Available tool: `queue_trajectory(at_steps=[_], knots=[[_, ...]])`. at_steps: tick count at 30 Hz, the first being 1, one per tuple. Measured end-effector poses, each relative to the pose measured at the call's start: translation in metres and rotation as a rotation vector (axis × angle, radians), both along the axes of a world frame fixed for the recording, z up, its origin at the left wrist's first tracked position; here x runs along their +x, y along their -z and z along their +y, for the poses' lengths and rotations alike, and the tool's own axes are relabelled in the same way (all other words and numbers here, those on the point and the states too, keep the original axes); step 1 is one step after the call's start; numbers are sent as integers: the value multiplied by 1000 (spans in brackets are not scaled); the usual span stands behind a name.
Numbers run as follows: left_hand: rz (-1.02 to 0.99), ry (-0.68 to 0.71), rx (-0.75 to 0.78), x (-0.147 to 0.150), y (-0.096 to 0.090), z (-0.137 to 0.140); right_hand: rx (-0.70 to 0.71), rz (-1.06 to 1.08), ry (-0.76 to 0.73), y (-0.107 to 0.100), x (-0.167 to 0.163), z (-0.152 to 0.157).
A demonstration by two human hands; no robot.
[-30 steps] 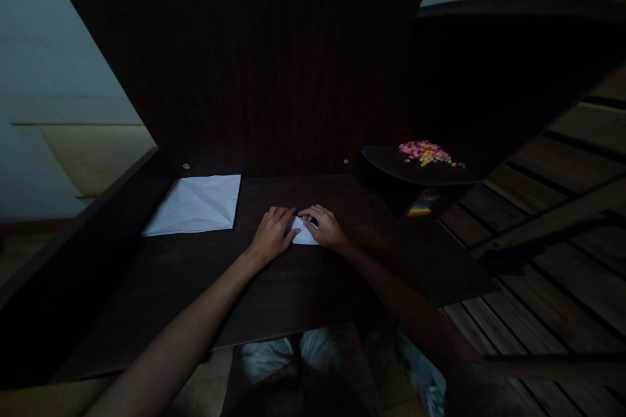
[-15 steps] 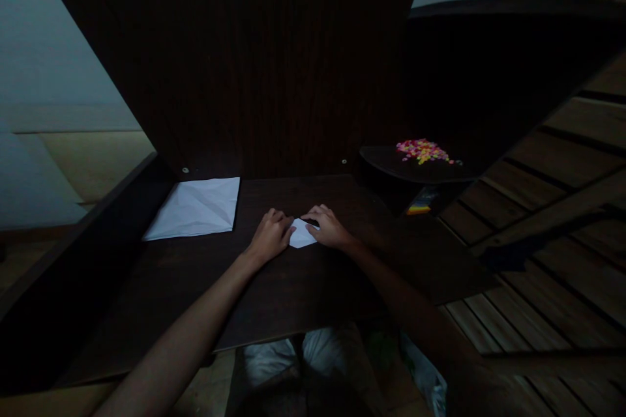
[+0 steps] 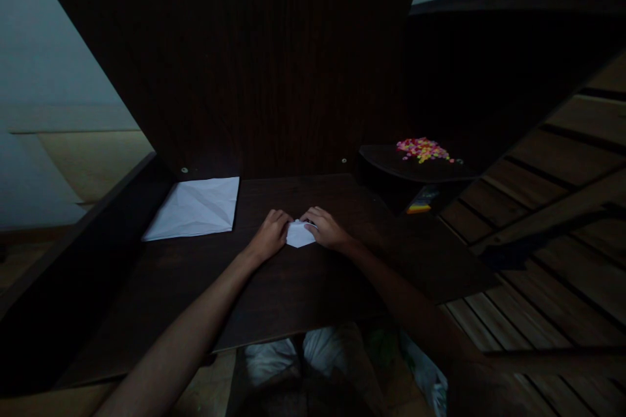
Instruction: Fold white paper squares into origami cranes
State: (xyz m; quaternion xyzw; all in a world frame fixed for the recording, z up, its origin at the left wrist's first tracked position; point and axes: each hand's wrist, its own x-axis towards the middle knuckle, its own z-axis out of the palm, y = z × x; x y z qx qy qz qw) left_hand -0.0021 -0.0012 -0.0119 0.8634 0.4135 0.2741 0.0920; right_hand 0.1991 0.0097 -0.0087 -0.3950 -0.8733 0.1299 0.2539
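A small folded piece of white paper lies on the dark wooden desk, its pointed edge toward me. My left hand has its fingers closed at the paper's left and far edge. From the other side, my right hand grips the paper's right part, thumb on top and fingers curled at the far edge. The far edge looks bent up between the hands, and the fingertips partly hide it.
A stack of larger white paper sheets lies at the back left. On the curved shelf at right sits a heap of small colourful pieces. Under it is a dark item with a rainbow edge. A tall back panel rises behind.
The paper's far edge now looks folded over toward me. My left thumb has drawn back from the paper's top, while my right hand stays nearly in place.
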Motion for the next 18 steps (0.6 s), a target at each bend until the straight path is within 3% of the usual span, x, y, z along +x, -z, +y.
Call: queue_trajectory(at_steps=[11,18], knots=[[204,84,69,-8,-10,-3,185,-165,-145,-1,8,1],[258,126,81,-9,-15,-5,226,-254,-182,-10,12,-6]])
